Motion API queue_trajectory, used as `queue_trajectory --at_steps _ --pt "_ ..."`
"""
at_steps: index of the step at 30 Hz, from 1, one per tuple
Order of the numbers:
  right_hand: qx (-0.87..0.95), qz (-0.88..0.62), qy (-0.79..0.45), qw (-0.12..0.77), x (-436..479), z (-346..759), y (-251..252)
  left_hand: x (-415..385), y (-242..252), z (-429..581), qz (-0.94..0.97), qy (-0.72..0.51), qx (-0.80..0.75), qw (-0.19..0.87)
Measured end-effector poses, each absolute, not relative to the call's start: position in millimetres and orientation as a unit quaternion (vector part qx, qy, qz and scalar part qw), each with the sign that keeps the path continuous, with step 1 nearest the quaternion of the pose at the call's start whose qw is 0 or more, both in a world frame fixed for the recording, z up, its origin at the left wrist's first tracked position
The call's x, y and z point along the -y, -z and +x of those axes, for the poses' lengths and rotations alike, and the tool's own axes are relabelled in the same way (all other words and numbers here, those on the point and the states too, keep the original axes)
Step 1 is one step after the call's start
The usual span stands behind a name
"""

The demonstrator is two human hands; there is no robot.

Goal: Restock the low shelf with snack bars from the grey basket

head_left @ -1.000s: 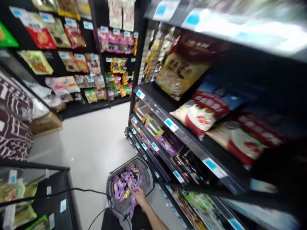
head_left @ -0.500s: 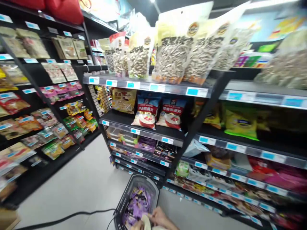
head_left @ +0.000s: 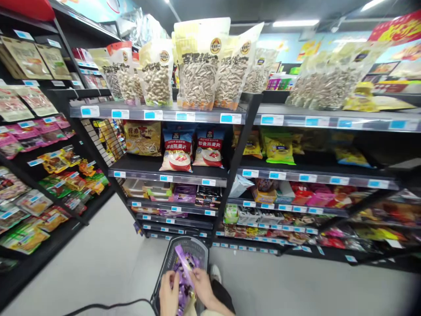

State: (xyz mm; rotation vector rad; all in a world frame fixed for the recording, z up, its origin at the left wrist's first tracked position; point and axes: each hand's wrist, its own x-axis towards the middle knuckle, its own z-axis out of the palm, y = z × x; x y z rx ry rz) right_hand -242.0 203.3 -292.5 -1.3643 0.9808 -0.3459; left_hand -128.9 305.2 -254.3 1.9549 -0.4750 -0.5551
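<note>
A grey plastic basket [head_left: 197,244] stands on the floor in front of me, filled with purple packets [head_left: 192,262]. My left hand [head_left: 169,293] and my right hand [head_left: 203,286] are both over the basket at the bottom edge of the view. Together they pinch one purple packet [head_left: 183,259], which sticks up between them. The fingers of both hands are closed on it.
Black shelving [head_left: 184,174] with blue price tags faces me, stocked with bags of seeds, oats and snacks. Another snack rack [head_left: 49,175] lines the left side. A black cable [head_left: 108,305] runs over the pale floor toward the basket. My shoe [head_left: 215,273] shows beside the basket.
The view swung up and right from the left racks to face the shelving. My right hand was alone in the basket; now both hands hold up one purple packet.
</note>
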Motion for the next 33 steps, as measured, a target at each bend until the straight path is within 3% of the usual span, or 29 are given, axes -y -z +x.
queue_trajectory --at_steps 3,10,16,27,33 --pt "-0.401 -0.602 0.162 0.671 -213 -226 263 -302 239 -121 0.77 0.27 0.159 0.555" --pt "-0.28 -0.664 -0.017 0.693 -214 -230 213 -302 229 -131 0.658 0.369 0.082 0.652" --pt "-0.249 -0.664 -0.074 0.701 -207 -250 212 -310 224 -137 0.594 0.432 0.019 0.678" --pt "-0.204 -0.687 -0.092 0.691 -218 -225 227 -318 234 -133 0.514 0.362 -0.143 0.764" --pt "-0.162 -0.716 -0.048 0.677 -222 -220 227 -318 222 -130 0.535 0.365 -0.1 0.756"
